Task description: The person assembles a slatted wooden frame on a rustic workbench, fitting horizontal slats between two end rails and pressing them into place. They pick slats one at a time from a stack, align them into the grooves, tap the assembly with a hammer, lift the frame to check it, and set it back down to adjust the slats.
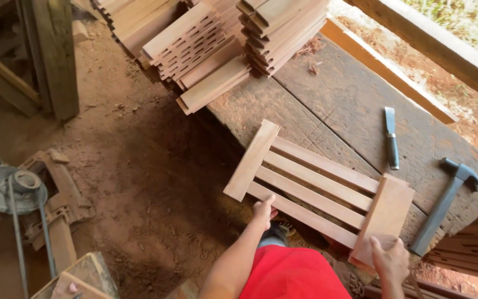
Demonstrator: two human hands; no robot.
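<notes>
The slatted frame (319, 191) is pale, smooth planed wood with a matt finish. The desk (349, 105) beneath it is dark, rough, weathered timber. At three o'clock lie a chisel (391, 137) with a dull metal blade and a hammer (448, 202) of dark matt metal. The floor (139, 166) is loose reddish dirt.

Slatted frame (316, 191) on workbench (338, 99), chisel (391, 138) and hammer (443, 205) right, stacked boards (217, 44) seemingly behind.

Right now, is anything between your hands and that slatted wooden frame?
No. The left hand grips the nearest slat of the slatted frame; the right hand holds its end board. Chisel and hammer lie apart, beyond it.
</notes>
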